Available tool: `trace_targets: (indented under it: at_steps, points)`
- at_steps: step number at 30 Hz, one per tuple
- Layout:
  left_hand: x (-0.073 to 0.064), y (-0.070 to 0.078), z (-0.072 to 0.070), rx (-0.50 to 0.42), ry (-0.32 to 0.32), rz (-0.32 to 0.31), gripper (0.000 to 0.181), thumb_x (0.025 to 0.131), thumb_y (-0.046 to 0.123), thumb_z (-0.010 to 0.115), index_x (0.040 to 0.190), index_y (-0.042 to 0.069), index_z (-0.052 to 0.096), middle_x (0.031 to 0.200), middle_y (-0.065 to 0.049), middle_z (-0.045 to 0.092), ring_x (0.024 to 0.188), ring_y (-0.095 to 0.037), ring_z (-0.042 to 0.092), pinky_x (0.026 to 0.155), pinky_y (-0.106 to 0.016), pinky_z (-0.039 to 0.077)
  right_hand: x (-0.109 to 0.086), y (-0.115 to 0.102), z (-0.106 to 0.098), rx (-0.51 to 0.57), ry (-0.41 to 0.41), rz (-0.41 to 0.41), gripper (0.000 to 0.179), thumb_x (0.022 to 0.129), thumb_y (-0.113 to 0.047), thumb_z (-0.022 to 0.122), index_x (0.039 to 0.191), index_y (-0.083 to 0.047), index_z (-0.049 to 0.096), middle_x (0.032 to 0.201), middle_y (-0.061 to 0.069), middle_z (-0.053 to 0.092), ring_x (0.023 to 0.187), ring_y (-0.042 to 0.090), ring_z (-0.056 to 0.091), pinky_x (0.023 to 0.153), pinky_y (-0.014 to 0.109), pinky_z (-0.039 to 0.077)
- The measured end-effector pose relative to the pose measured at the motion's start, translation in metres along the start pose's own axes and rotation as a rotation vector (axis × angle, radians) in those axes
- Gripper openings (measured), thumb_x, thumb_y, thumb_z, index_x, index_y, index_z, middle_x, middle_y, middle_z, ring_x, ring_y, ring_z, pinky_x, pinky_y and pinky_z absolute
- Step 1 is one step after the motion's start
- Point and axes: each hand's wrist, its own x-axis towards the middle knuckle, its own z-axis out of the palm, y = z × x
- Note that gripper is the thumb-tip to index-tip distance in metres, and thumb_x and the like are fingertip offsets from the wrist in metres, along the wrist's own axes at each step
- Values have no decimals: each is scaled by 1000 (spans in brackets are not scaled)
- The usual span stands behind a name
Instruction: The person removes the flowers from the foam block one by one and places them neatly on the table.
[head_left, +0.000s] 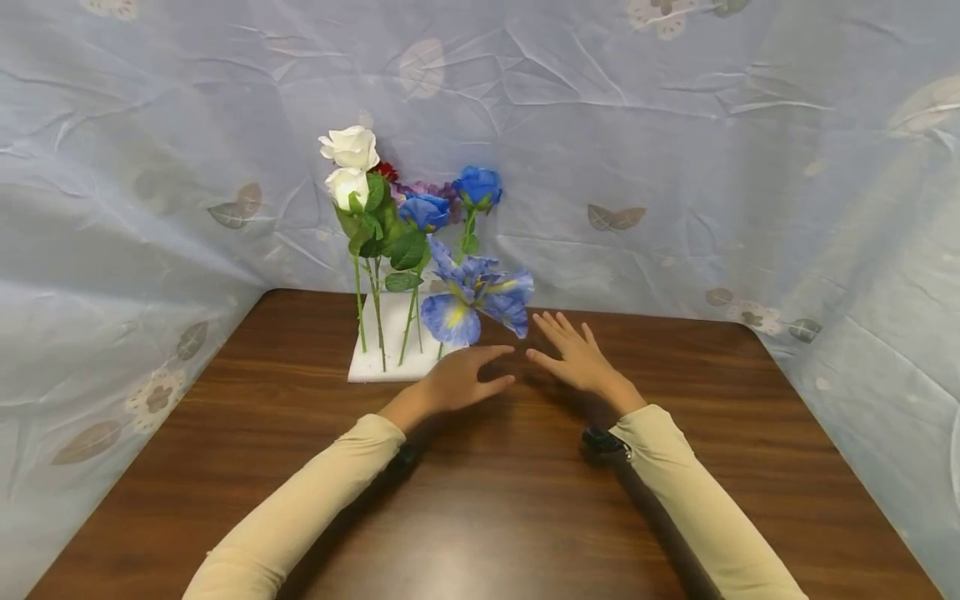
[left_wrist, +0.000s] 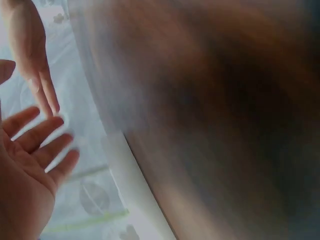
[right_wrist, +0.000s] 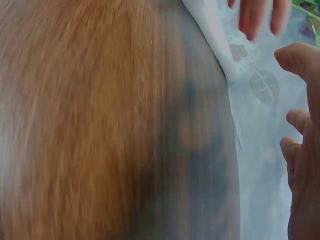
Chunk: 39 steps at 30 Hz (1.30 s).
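Observation:
My left hand (head_left: 459, 379) is just in front of a white foam board (head_left: 367, 367), fingers extended to the right and nothing in its grasp. My right hand (head_left: 576, 357) is to the right of the board, fingers spread, also holding nothing. Close above the left hand is a blue-purple iris (head_left: 476, 296) with yellow streaks, its stem partly hidden by that hand. Behind it, blue roses (head_left: 424, 212) and white roses (head_left: 351, 148) stand on green stems in the board. In the left wrist view, the left hand's fingers (left_wrist: 37, 135) look relaxed and apart.
A dark brown wooden table (head_left: 465, 500) carries the board near its back edge. Red and purple blooms (head_left: 431, 192) show behind the roses. A pale patterned curtain (head_left: 675, 167) hangs around the back and sides. A dark band (head_left: 602, 440) is on the right wrist.

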Motion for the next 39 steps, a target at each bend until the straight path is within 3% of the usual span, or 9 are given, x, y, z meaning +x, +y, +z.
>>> trace_targets:
  at_steps: [4, 8, 13, 20, 25, 28, 33, 36, 39]
  points:
    - [-20, -8, -15, -79, -15, -74, 45, 97, 38, 68, 132, 11, 68, 121, -10, 75, 107, -27, 74, 97, -42, 59, 7, -8, 6, 19, -21, -5, 80, 103, -58, 46, 164, -14, 21, 171, 12, 17, 160, 31, 4, 126, 64, -8]
    - [-44, -19, -35, -202, -4, -144, 38, 95, 33, 73, 122, 8, 73, 112, -6, 78, 105, -21, 74, 99, -41, 58, 15, -20, 12, 74, -33, -24, 79, 102, -56, 49, 163, -13, 24, 170, 11, 20, 160, 31, 6, 126, 64, -5]
    - [-70, -32, -62, -262, 49, -208, 34, 92, 28, 75, 117, 5, 75, 99, -2, 79, 94, -17, 74, 92, -38, 61, 25, -33, 21, 209, -39, -62, 82, 100, -52, 58, 165, -21, 18, 170, 7, 21, 159, 29, 15, 128, 61, 3]
    - [-102, -53, -104, -343, 265, -276, 11, 92, 24, 77, 97, 14, 76, 80, -2, 72, 68, -14, 64, 63, -25, 55, 37, -55, 32, 358, -78, -122, 77, 99, -38, 68, 162, -19, 28, 168, 11, 28, 156, 35, 21, 127, 58, 21]
    - [-116, -78, -121, -291, 415, -389, 26, 89, 30, 80, 97, 9, 66, 85, -8, 63, 72, -21, 58, 61, -26, 50, 44, -67, 38, 352, -37, -240, 68, 97, -26, 72, 155, -8, 42, 157, 16, 46, 148, 34, 40, 124, 51, 33]
    - [-120, -93, -122, -240, 350, -498, 53, 86, 42, 82, 123, 10, 61, 109, -14, 63, 93, -28, 60, 78, -35, 54, 46, -71, 41, 320, -8, -247, 53, 97, -26, 71, 143, -4, 56, 143, 18, 61, 137, 36, 54, 116, 51, 43]
    - [-120, -116, -114, -261, 104, -607, 107, 79, 48, 87, 159, 8, 30, 153, -25, 45, 138, -42, 47, 110, -60, 45, 51, -75, 48, 297, 17, -214, 34, 98, -27, 69, 121, -2, 67, 123, 18, 71, 122, 35, 64, 105, 50, 52]
    - [-119, -125, -108, -324, 1, -611, 116, 76, 38, 91, 162, 3, 21, 160, -30, 34, 147, -47, 35, 116, -61, 39, 55, -77, 53, 280, 13, -215, 29, 101, -27, 66, 114, -1, 68, 113, 18, 73, 113, 33, 67, 99, 49, 54]
    - [-117, -131, -101, -390, -33, -559, 114, 75, 24, 93, 160, -3, 22, 161, -31, 30, 149, -48, 31, 118, -59, 38, 58, -79, 56, 279, -15, -215, 34, 104, -26, 60, 127, -2, 66, 127, 19, 70, 127, 35, 61, 108, 51, 50]
